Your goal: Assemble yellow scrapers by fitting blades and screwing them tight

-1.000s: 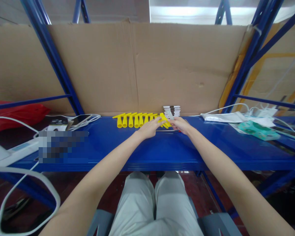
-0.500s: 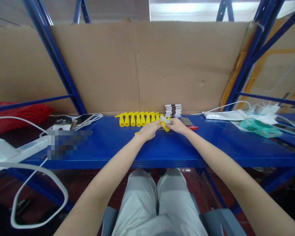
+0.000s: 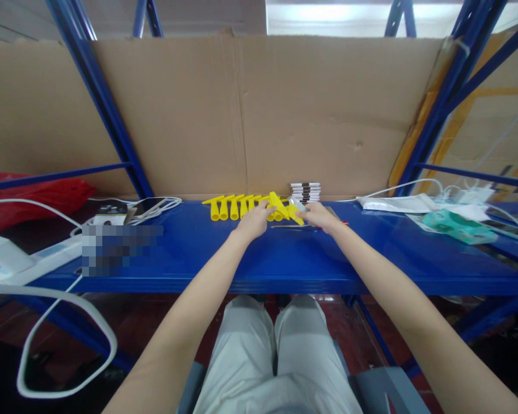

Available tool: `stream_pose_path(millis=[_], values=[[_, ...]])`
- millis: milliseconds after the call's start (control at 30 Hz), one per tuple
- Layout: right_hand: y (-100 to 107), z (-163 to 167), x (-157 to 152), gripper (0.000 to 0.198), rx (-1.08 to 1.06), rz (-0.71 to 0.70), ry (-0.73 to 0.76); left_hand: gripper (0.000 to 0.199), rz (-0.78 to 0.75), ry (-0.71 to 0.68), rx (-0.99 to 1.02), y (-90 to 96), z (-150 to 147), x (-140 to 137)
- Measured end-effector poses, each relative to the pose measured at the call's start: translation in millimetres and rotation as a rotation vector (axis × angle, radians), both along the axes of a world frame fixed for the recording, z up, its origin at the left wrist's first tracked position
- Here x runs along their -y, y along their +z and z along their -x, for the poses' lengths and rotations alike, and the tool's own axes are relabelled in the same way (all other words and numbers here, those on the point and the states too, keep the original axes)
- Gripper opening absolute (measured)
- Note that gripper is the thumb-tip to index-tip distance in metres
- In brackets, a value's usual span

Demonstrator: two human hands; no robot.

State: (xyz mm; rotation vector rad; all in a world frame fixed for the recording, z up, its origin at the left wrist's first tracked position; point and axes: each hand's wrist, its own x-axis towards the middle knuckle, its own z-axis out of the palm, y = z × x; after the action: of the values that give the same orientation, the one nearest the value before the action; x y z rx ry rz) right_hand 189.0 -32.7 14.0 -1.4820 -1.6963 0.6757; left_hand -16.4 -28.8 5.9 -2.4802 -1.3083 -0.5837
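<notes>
My left hand (image 3: 254, 222) is closed on a yellow T-shaped plastic piece (image 3: 278, 206), which is tilted in front of the row. Close by on the right, my right hand (image 3: 321, 216) pinches another yellow piece with a flared end (image 3: 294, 215) and a small whitish-grey piece (image 3: 297, 203). The two yellow pieces meet or overlap; I cannot tell if they are joined. Behind and left of my left hand stands a row of several yellow T-shaped pieces (image 3: 216, 211). A thin rod-like item (image 3: 290, 226) lies on the blue tabletop between my hands.
A stack of white packets with dark bands (image 3: 305, 192) stands by the cardboard wall (image 3: 164, 115). White cables and a power strip (image 3: 43, 261) lie at left. At right are a white packet (image 3: 395, 203) and a green packet (image 3: 457, 226). Blue posts (image 3: 107, 109) frame the table.
My hands have moved apart slightly, left hand leftward and right hand rightward. A yellow T-shaped piece now shows raised at my left fingertips. The right hand keeps its yellow piece.
</notes>
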Motion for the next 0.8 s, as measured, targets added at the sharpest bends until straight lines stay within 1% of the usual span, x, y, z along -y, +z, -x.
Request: stream_pose_path(millis=[67,133,233,300,367,467,533,600,700,800], values=[[2,-4,4,0.022,-0.034,0.156,0.055,0.052,0.021,0.077,0.036,3.2,8,-3],[2,-7,6,0.026,-0.013,0.272,0.114,0.051,0.046,0.146,0.056,5.4,15,-5],[1,-11,7,0.032,0.099,0.397,0.195,0.051,0.064,0.232,0.083,7.2,21,-6],[1,-13,7,0.034,0.177,0.439,0.219,0.051,0.072,0.254,0.093,7.6,21,-6],[1,-15,7,0.032,0.187,0.433,0.229,0.051,0.083,0.26,0.093,7.6,20,-6],[3,-17,8,0.026,0.097,0.382,0.274,0.05,0.097,0.247,0.084,6.7,19,-7],[6,-16,9,0.024,0.045,0.334,0.271,0.05,0.097,0.212,0.078,5.3,19,-9],[9,-13,10,0.022,-0.017,0.294,0.208,0.049,0.096,0.164,0.067,3.4,19,-10],[10,-10,9,0.016,-0.177,0.265,0.082,0.047,0.096,0.059,0.036,0.3,16,-11],[7,-12,1,0.015,-0.302,0.185,0.029,0.044,0.094,-0.044,-0.002,-2.2,10,-9]])
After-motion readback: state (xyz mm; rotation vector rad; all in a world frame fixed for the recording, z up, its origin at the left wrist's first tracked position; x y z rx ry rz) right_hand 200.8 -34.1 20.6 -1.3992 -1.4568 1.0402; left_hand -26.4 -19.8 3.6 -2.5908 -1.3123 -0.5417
